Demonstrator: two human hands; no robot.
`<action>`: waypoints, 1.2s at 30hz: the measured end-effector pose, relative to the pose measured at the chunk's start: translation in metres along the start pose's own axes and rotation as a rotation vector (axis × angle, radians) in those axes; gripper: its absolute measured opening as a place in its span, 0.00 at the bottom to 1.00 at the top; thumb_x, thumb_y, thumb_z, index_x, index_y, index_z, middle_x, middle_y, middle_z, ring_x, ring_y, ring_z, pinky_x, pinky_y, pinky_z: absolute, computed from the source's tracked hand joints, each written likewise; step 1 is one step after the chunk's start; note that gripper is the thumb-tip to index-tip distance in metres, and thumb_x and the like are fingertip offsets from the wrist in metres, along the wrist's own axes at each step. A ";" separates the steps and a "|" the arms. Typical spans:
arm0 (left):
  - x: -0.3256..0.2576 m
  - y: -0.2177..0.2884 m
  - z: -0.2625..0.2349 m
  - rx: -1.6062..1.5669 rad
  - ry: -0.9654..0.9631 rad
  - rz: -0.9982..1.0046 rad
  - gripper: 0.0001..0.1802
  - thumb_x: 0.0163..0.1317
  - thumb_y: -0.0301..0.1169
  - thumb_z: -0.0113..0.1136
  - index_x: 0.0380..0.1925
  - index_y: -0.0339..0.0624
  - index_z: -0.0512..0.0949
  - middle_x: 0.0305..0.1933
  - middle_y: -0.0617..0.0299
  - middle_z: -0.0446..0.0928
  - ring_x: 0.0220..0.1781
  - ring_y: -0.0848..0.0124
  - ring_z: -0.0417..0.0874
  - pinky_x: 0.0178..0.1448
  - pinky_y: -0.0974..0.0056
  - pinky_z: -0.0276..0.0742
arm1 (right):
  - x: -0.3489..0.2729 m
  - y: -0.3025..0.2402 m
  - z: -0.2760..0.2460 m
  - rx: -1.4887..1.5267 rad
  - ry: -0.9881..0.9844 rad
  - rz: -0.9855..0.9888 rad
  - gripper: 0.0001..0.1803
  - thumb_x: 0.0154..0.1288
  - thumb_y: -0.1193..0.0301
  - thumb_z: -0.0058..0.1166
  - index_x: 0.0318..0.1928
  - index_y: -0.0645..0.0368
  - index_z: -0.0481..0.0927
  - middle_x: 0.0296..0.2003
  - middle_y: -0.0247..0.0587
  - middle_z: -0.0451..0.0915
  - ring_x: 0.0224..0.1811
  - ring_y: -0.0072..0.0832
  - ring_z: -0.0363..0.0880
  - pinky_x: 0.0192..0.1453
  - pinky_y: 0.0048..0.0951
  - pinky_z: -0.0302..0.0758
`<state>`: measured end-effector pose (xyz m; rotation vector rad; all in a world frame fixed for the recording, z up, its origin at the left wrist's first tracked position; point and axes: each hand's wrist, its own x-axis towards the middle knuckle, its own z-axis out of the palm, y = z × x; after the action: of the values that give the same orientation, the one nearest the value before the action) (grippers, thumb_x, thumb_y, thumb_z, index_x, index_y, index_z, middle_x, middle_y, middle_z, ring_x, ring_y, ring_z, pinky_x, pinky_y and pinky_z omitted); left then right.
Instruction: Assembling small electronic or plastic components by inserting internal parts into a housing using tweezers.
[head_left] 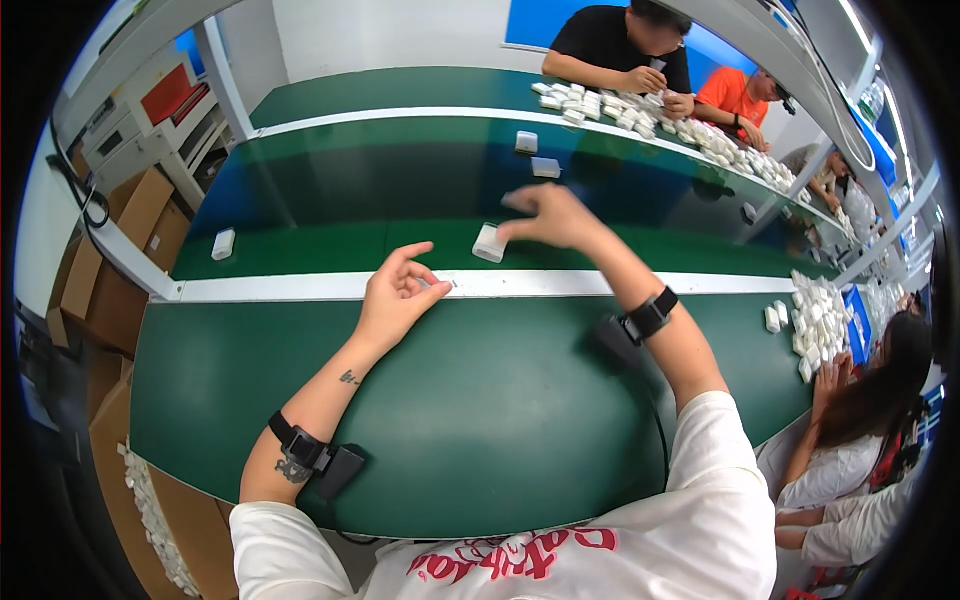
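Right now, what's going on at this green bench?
A person leans over a green workbench. Their right hand reaches out over the green conveyor belt, fingertips at a small white block lying on the belt. Their left hand rests empty, fingers loosely curled, near the white strip at the bench's far edge. More white blocks ride the belt farther off, and other people handle piles of them across and to the right.

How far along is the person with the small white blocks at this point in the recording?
Looks done: three white blocks already lie farther along the green belt. In hand: the right hand pinches one white block at the belt's near edge; the left hand rests empty. Left: no unplaced blocks show by this person; piles sit by co-workers.
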<state>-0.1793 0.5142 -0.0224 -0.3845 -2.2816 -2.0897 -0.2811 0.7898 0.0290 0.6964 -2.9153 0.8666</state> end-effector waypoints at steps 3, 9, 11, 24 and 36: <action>-0.003 0.009 0.003 0.051 -0.090 -0.012 0.23 0.60 0.25 0.67 0.54 0.33 0.74 0.31 0.70 0.76 0.29 0.88 0.70 0.36 0.80 0.67 | 0.037 0.022 -0.022 -0.098 0.155 0.128 0.34 0.48 0.49 0.70 0.54 0.54 0.81 0.52 0.45 0.82 0.55 0.44 0.79 0.58 0.40 0.75; -0.002 -0.004 0.001 0.104 -0.112 -0.005 0.17 0.61 0.25 0.65 0.50 0.34 0.77 0.30 0.72 0.76 0.29 0.87 0.69 0.36 0.79 0.67 | 0.074 0.083 -0.003 -0.372 0.145 0.346 0.30 0.57 0.54 0.64 0.59 0.51 0.76 0.55 0.47 0.78 0.57 0.43 0.78 0.60 0.40 0.74; -0.008 -0.002 0.000 0.092 -0.089 -0.031 0.16 0.61 0.24 0.65 0.50 0.35 0.78 0.32 0.71 0.77 0.29 0.87 0.69 0.35 0.79 0.67 | 0.075 0.059 0.002 -0.328 0.213 0.447 0.27 0.59 0.51 0.61 0.49 0.58 0.78 0.51 0.50 0.80 0.56 0.44 0.78 0.58 0.43 0.74; -0.020 0.015 0.016 0.010 -0.046 0.194 0.44 0.53 0.21 0.70 0.69 0.38 0.59 0.59 0.53 0.72 0.59 0.66 0.76 0.56 0.63 0.78 | -0.086 -0.089 0.047 1.444 -0.401 0.105 0.33 0.76 0.69 0.44 0.76 0.41 0.48 0.34 0.27 0.66 0.19 0.13 0.51 0.22 0.19 0.53; -0.022 0.008 0.014 0.018 -0.112 0.339 0.38 0.46 0.25 0.78 0.57 0.38 0.67 0.56 0.57 0.72 0.54 0.71 0.77 0.50 0.65 0.78 | -0.102 -0.091 0.051 1.205 -0.243 -0.006 0.33 0.73 0.69 0.51 0.74 0.47 0.55 0.29 0.26 0.74 0.22 0.11 0.59 0.27 0.19 0.58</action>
<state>-0.1542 0.5249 -0.0198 -0.8407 -2.1050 -1.9212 -0.1458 0.7377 0.0182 0.8212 -2.2358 2.6878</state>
